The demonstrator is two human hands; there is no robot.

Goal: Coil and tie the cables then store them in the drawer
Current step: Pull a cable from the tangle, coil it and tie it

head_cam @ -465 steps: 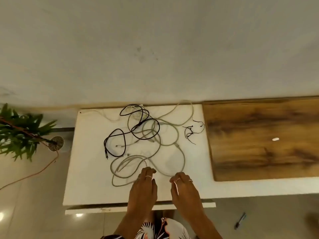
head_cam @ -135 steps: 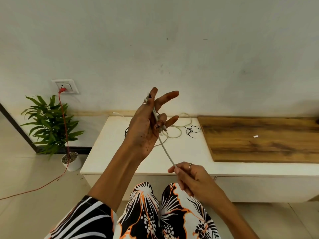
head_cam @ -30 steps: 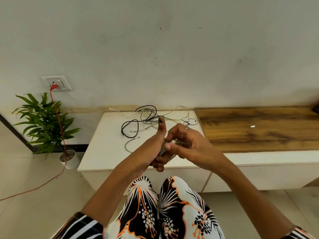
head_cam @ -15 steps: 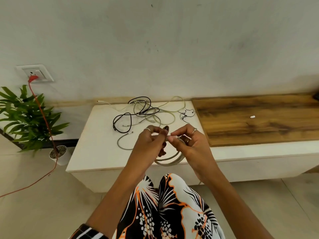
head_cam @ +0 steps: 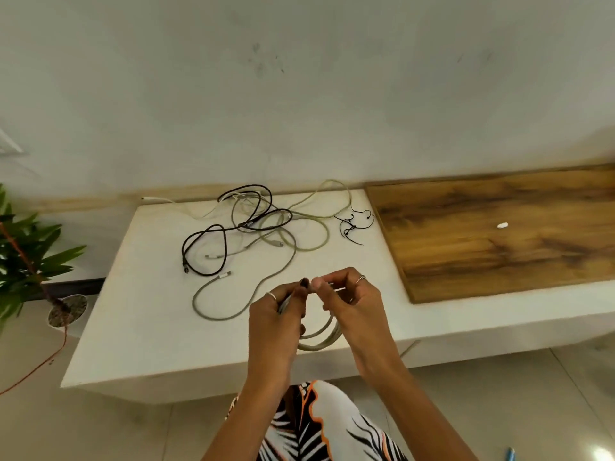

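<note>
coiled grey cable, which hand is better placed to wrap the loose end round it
Right. The left hand already grips the coiled grey cable, whose loops hang below it, while the right hand pinches the thin free end between its fingers.

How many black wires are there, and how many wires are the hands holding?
Thick black cable: 1
Thin black wire: 1
Pale coiled cable, held by the left hand and right hand: 1
Total: 3
The pale tangled cables cannot be counted apart.
</note>
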